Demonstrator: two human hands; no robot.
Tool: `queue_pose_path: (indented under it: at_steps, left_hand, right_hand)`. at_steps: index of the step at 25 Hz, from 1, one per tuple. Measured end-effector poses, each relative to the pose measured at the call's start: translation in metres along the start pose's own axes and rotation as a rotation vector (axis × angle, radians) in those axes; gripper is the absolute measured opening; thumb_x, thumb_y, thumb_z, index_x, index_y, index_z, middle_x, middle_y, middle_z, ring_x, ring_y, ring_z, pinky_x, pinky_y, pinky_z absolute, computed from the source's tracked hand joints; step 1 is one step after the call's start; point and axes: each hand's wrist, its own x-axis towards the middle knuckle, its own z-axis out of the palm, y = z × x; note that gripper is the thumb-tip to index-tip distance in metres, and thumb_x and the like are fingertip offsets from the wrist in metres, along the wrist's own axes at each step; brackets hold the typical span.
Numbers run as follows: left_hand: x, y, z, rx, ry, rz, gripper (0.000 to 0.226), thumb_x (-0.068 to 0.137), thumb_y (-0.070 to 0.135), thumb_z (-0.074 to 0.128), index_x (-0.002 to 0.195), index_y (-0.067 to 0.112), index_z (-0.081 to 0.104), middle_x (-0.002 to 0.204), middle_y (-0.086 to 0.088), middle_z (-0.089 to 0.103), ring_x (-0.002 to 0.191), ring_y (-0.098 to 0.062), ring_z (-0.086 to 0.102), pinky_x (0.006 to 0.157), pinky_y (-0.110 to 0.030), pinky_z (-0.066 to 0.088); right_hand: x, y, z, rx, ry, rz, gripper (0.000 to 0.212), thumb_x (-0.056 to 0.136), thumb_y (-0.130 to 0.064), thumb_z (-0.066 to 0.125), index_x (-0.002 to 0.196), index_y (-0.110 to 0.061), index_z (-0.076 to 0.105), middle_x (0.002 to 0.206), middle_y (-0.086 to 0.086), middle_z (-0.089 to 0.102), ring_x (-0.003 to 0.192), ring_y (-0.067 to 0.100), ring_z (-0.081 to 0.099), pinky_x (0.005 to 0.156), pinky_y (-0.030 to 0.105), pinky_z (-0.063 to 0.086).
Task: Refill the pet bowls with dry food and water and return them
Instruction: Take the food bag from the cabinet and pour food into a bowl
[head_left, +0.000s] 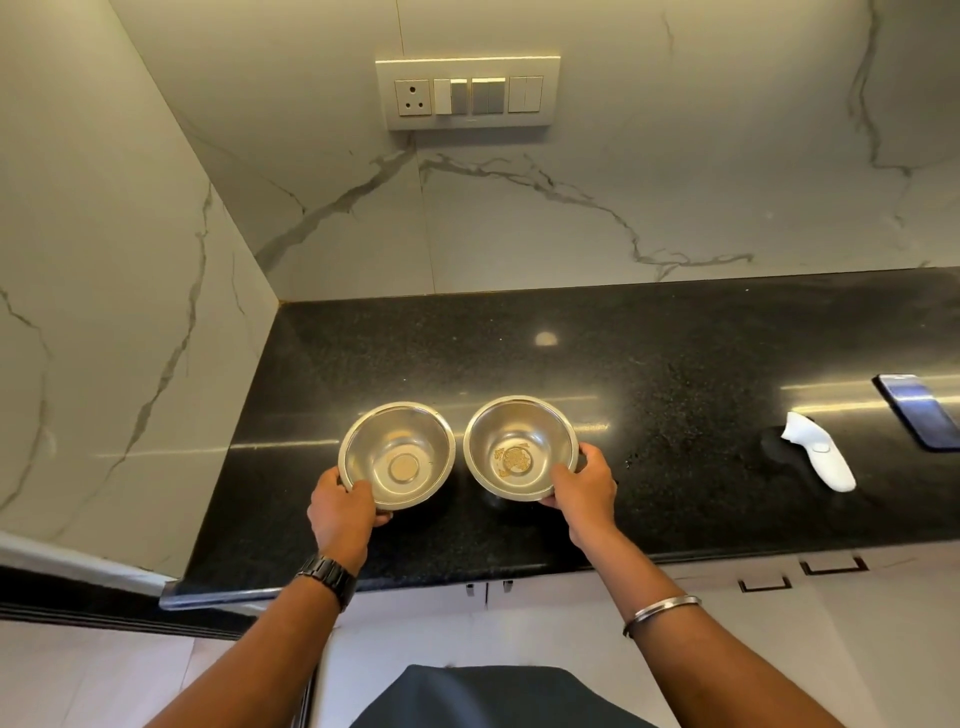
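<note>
Head view: A person stands at a black speckled counter (675, 364) set into a corner of white marble-veined wall, holding two steel bowls side by side near the counter's front edge. The left hand (343, 506) grips the near rim of the left bowl (397, 454), thumb hooked over the lip and fingers curled beneath. The right hand (584, 491) clasps the right bowl (521, 447) at its near right side, thumb on the rim and fingertips around the outer wall. The bowls sit close together, their rims almost touching; whether they rest on the counter or are held just above it cannot be told. The left bowl is bare inside, showing only its flat round base. The right bowl holds a thin scatter of tan crumbs (511, 460) on its base.

A dark watch (330, 579) is on the left wrist, a plain metal bangle (661, 613) on the right forearm. To the right on the counter, well apart from the bowls, lie a white handheld device (821, 457) and, beyond it at the frame's edge, a dark phone (917, 415). A switch panel (467, 93) with a three-pin socket is on the wall above. White cabinets (779, 623) with dark recessed handles run under the counter. No lettering or brand can be read anywhere.
</note>
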Motion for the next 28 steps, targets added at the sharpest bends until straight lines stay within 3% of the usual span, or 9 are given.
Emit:
queue_pose_path:
  at_steps: [2, 5, 8, 12, 15, 20, 23, 26, 28]
  left_hand:
    - [-0.005, 0.002, -0.003, 0.024, 0.009, 0.001, 0.044, 0.108, 0.015, 0.065, 0.150, 0.013, 0.055, 0.134, -0.018, 0.070, 0.107, -0.035, 0.077, 0.082, -0.048, 0.069]
    - [-0.012, 0.012, -0.008, 0.196, 0.062, 0.045, 0.069, 0.106, 0.029, 0.067, 0.166, 0.013, 0.038, 0.164, -0.020, 0.049, 0.145, -0.043, 0.054, 0.114, -0.062, 0.051]
    - [-0.029, 0.044, -0.011, 0.266, 0.093, 0.199, 0.076, 0.105, 0.035, 0.068, 0.168, 0.014, 0.033, 0.174, -0.017, 0.034, 0.158, -0.042, 0.033, 0.122, -0.063, 0.038]
    - [-0.058, 0.112, -0.003, 0.131, 0.028, 0.443, 0.070, 0.106, 0.033, 0.067, 0.167, 0.021, 0.036, 0.172, -0.011, 0.037, 0.151, -0.035, 0.047, 0.121, -0.058, 0.045]
    - [-0.084, 0.174, 0.004, -0.003, -0.009, 0.631, 0.062, 0.106, 0.032, 0.067, 0.163, 0.023, 0.043, 0.161, -0.004, 0.049, 0.131, -0.023, 0.061, 0.105, -0.043, 0.055]
    - [-0.122, 0.268, 0.009, -0.138, -0.049, 0.849, 0.052, 0.106, 0.029, 0.066, 0.156, 0.021, 0.051, 0.140, 0.005, 0.058, 0.105, -0.005, 0.064, 0.080, -0.023, 0.052]
    - [-0.137, 0.315, 0.013, -0.212, -0.081, 0.951, 0.051, 0.108, 0.029, 0.064, 0.156, 0.021, 0.049, 0.139, 0.007, 0.059, 0.107, -0.004, 0.063, 0.082, -0.022, 0.052]
    - [-0.149, 0.358, 0.016, -0.274, -0.096, 1.027, 0.048, 0.110, 0.030, 0.063, 0.155, 0.021, 0.050, 0.137, 0.008, 0.061, 0.114, -0.012, 0.065, 0.087, -0.018, 0.051]
    - [-0.156, 0.385, 0.020, -0.361, -0.124, 1.026, 0.043, 0.108, 0.029, 0.066, 0.150, 0.024, 0.054, 0.134, 0.008, 0.065, 0.115, -0.013, 0.068, 0.096, -0.032, 0.060]
  right_hand:
    - [0.000, 0.001, -0.002, 0.002, 0.011, -0.001, 0.047, 0.099, -0.013, 0.074, 0.143, -0.023, 0.061, 0.121, 0.005, 0.069, 0.099, 0.022, 0.076, 0.058, 0.031, 0.067]
    - [-0.006, -0.004, -0.008, -0.093, 0.078, -0.074, 0.049, 0.098, -0.024, 0.071, 0.145, -0.022, 0.057, 0.103, 0.004, 0.072, 0.088, 0.021, 0.076, 0.065, 0.041, 0.070]
    - [-0.015, -0.026, -0.013, -0.128, 0.149, -0.223, 0.044, 0.097, -0.026, 0.070, 0.140, -0.022, 0.060, 0.094, 0.001, 0.068, 0.088, 0.018, 0.069, 0.076, 0.040, 0.061]
    - [-0.028, -0.090, -0.016, -0.081, 0.154, -0.434, 0.039, 0.096, -0.025, 0.069, 0.134, -0.029, 0.061, 0.102, -0.001, 0.065, 0.095, 0.019, 0.066, 0.078, 0.034, 0.053]
    - [-0.041, -0.153, -0.020, 0.019, 0.131, -0.591, 0.037, 0.099, -0.024, 0.071, 0.134, -0.033, 0.059, 0.104, -0.003, 0.066, 0.077, 0.017, 0.068, 0.066, 0.025, 0.056]
    - [-0.055, -0.252, -0.028, 0.189, 0.101, -0.761, 0.041, 0.093, -0.031, 0.067, 0.133, -0.032, 0.061, 0.105, -0.003, 0.067, 0.069, 0.019, 0.068, 0.062, 0.049, 0.066]
    - [-0.063, -0.309, -0.030, 0.287, 0.071, -0.827, 0.038, 0.102, -0.018, 0.069, 0.138, -0.027, 0.060, 0.107, 0.002, 0.069, 0.080, 0.021, 0.074, 0.063, 0.039, 0.069]
    - [-0.067, -0.360, -0.029, 0.450, -0.015, -0.783, 0.035, 0.106, -0.020, 0.069, 0.140, -0.025, 0.063, 0.115, 0.005, 0.074, 0.094, 0.022, 0.080, 0.076, 0.035, 0.070]
    - [-0.068, -0.392, -0.027, 0.655, -0.129, -0.651, 0.027, 0.107, -0.019, 0.069, 0.134, -0.019, 0.069, 0.117, 0.011, 0.078, 0.097, 0.025, 0.081, 0.081, 0.035, 0.070]
